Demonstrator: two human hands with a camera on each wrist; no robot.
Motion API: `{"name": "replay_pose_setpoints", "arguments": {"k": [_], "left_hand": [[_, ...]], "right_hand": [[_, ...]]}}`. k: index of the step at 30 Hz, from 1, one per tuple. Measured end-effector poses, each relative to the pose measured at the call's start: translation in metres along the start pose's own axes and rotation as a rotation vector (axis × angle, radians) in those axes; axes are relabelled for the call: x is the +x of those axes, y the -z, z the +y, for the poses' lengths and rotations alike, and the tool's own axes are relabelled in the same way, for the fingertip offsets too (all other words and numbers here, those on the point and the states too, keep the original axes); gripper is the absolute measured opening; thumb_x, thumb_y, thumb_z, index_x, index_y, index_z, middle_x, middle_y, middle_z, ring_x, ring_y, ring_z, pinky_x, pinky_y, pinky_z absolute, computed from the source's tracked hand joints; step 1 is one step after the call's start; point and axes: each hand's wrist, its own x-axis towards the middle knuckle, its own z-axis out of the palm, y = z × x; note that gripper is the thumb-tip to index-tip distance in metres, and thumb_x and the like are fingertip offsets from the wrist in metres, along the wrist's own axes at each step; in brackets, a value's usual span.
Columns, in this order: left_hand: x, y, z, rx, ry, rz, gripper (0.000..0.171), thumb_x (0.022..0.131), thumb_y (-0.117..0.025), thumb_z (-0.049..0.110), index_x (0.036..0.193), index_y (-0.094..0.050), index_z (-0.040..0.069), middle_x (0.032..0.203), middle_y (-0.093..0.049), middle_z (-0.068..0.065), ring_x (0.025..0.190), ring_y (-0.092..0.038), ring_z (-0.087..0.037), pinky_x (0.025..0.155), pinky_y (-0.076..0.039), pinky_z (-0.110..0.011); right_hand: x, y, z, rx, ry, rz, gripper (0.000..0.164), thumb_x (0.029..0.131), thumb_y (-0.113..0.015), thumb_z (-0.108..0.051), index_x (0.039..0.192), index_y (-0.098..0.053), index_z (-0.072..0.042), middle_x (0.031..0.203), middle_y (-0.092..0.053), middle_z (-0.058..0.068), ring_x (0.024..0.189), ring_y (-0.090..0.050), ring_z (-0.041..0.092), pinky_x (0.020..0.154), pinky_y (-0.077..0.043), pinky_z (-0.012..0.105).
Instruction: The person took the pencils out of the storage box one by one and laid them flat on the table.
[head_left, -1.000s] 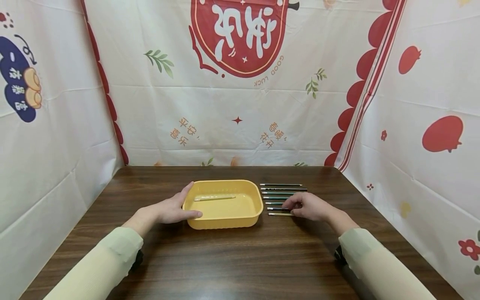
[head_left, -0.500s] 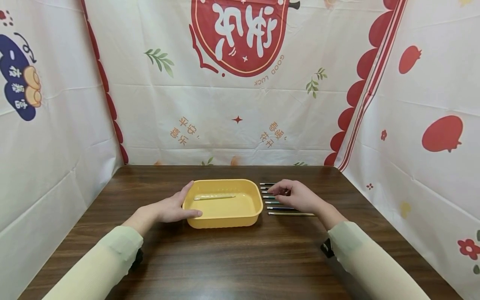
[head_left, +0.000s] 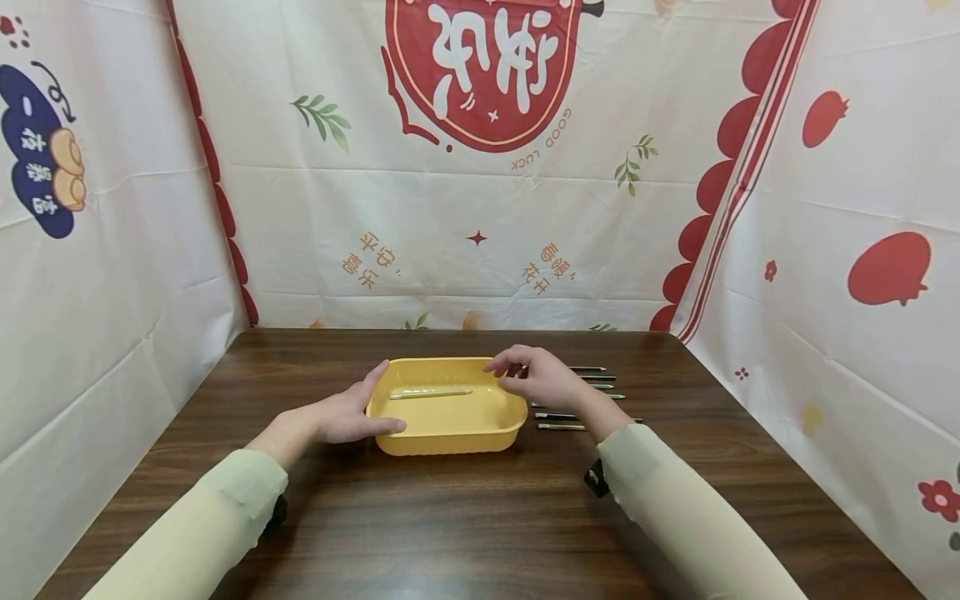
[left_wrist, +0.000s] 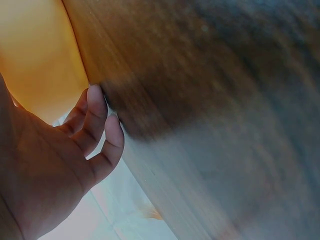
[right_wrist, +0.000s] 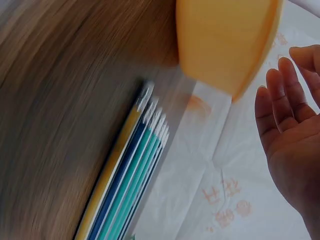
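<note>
A shallow yellow plastic tray (head_left: 450, 446) stands on the table with one yellowish pencil (head_left: 431, 394) lying inside it. My left hand (head_left: 341, 417) grips the tray's left end, thumb over the front corner. In the left wrist view, its curled fingers (left_wrist: 95, 110) lie against the outer wall. Over the tray's right rim hovers my right hand (head_left: 536, 379), fingers loosely bent. The right wrist view shows nothing in that hand (right_wrist: 295, 125). Partly hidden beneath the right hand and wrist, several pencils (head_left: 558, 416) lie side by side, their white ends towards the tray.
The dark wood-grain table (head_left: 465, 517) reaches back to a printed white cloth (head_left: 420, 208). More printed cloth hangs along the left (head_left: 135, 275) and right (head_left: 847, 358) sides. In the right wrist view the row of pencils (right_wrist: 122, 170) is green, dark blue and yellow.
My right hand has moved from the nearest pencils back across the row, then left over the tray's rim. The left hand, tray and pencils have stayed in place.
</note>
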Motion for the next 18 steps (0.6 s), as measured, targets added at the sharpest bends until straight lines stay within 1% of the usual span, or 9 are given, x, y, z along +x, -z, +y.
{"name": "replay_pose_setpoints", "arguments": {"k": [5, 11, 14, 18], "left_hand": [[0.001, 0.0, -0.001, -0.004, 0.0, 0.0, 0.125, 0.097, -0.069, 0.072, 0.177, 0.01, 0.018, 0.183, -0.011, -0.026, 0.168, -0.021, -0.046, 0.131, -0.027, -0.067], [0.002, 0.0, -0.002, -0.009, 0.018, 0.002, 0.127, 0.095, -0.07, 0.074, 0.177, 0.01, 0.019, 0.181, -0.014, -0.03, 0.167, -0.023, -0.048, 0.13, -0.028, -0.068], [0.001, 0.0, -0.001, -0.018, 0.025, -0.003, 0.127, 0.095, -0.07, 0.074, 0.177, 0.01, 0.019, 0.181, -0.015, -0.03, 0.166, -0.025, -0.049, 0.13, -0.029, -0.069], [0.001, 0.0, -0.001, -0.022, 0.025, -0.006, 0.127, 0.095, -0.07, 0.074, 0.177, 0.01, 0.019, 0.181, -0.014, -0.03, 0.166, -0.024, -0.049, 0.13, -0.028, -0.069]], "right_hand": [[0.019, -0.016, -0.005, 0.002, -0.013, -0.024, 0.027, 0.104, -0.071, -0.011, 0.129, -0.08, -0.016, 0.116, -0.076, 0.002, 0.101, -0.066, 0.016, 0.086, -0.058, 0.034], [0.043, -0.034, -0.013, 0.034, -0.006, -0.025, 0.029, 0.104, -0.07, -0.01, 0.132, -0.078, -0.008, 0.117, -0.077, 0.009, 0.102, -0.068, 0.018, 0.091, -0.057, 0.036], [0.052, -0.044, -0.015, 0.045, -0.017, -0.022, 0.028, 0.103, -0.071, -0.01, 0.13, -0.079, -0.008, 0.115, -0.078, 0.008, 0.1, -0.068, 0.016, 0.089, -0.057, 0.033], [0.06, -0.056, -0.015, 0.071, -0.034, -0.027, 0.026, 0.102, -0.072, -0.01, 0.127, -0.08, -0.009, 0.112, -0.078, 0.006, 0.097, -0.067, 0.014, 0.085, -0.057, 0.03]]}}
